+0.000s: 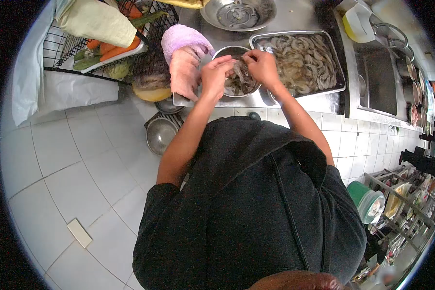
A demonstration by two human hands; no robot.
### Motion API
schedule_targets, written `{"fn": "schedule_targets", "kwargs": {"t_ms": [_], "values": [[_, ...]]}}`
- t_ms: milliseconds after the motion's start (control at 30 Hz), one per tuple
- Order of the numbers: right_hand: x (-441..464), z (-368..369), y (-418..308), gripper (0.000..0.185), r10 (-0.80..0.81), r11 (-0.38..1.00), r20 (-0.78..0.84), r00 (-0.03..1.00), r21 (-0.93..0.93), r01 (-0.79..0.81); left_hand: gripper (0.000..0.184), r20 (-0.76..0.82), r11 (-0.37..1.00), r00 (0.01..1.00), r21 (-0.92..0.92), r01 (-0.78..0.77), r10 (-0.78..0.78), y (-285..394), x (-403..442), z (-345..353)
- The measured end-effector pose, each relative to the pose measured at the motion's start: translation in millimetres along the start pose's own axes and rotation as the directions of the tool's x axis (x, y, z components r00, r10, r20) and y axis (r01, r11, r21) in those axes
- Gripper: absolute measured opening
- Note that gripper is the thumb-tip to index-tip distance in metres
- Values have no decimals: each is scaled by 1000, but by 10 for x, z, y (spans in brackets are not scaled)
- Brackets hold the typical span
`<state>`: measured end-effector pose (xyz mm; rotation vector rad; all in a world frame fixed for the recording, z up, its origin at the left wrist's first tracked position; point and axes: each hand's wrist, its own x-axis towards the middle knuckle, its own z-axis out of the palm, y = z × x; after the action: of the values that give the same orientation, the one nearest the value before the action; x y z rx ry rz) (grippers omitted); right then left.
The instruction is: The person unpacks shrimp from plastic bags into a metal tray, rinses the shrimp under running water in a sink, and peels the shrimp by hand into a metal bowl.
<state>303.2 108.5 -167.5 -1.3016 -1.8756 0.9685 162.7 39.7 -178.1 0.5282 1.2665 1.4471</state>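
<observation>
Over a round metal bowl (237, 94) on the steel counter, my two hands meet at a raw grey shrimp (239, 70). My left hand (215, 76) holds it from the left, index finger stretched along the top. From the right, my right hand (262, 69) pinches near the shrimp's upper end; exactly which part its fingertips grip is too small to tell. More grey shrimp or shells lie inside the bowl. Just right of it, a rectangular metal tray (341, 72) is heaped with whole raw shrimp in some liquid.
A pink and lilac towel (184, 67) lies left of the bowl. Behind stands a perforated metal colander (266, 21). Black wire baskets (58, 53) with carrots and green vegetables are at the left. A sink (379, 79) lies right; a metal bowl (160, 136) sits below the counter.
</observation>
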Motion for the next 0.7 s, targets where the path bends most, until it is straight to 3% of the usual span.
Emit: {"fn": "schedule_targets", "kwargs": {"t_ms": [67, 167, 267, 400, 500, 600, 700], "values": [[8, -33, 75, 23, -18, 999, 59, 998, 29, 16, 33, -33, 1000, 999, -21, -20, 19, -20, 14, -39], [-55, -47, -12, 29, 40, 979, 302, 953, 177, -97, 29, -82, 997, 994, -13, -75, 74, -57, 27, -33], [-197, -59, -242, 29, -68, 996, 257, 964, -38, 80, 20, -120, 991, 984, 38, -131, 135, -105, 44, 29], [-227, 57, -45, 26, -303, 937, 95, 948, -153, 315, 19, -126, 989, 985, 109, -102, 115, -90, 43, 41], [-227, 33, -43, 23, -334, 941, 20, 942, -56, 335, 19, -104, 994, 992, 91, -68, 77, -47, 60, 38], [-214, -49, -85, 20, -180, 977, 79, 980, 128, 169, 20, -44, 999, 998, 42, -31, 33, -28, 77, 25], [-212, -51, 20, 19, -172, 981, -38, 984, 87, 175, 18, -43, 1000, 999, 24, -16, 17, -28, 86, 29]]}}
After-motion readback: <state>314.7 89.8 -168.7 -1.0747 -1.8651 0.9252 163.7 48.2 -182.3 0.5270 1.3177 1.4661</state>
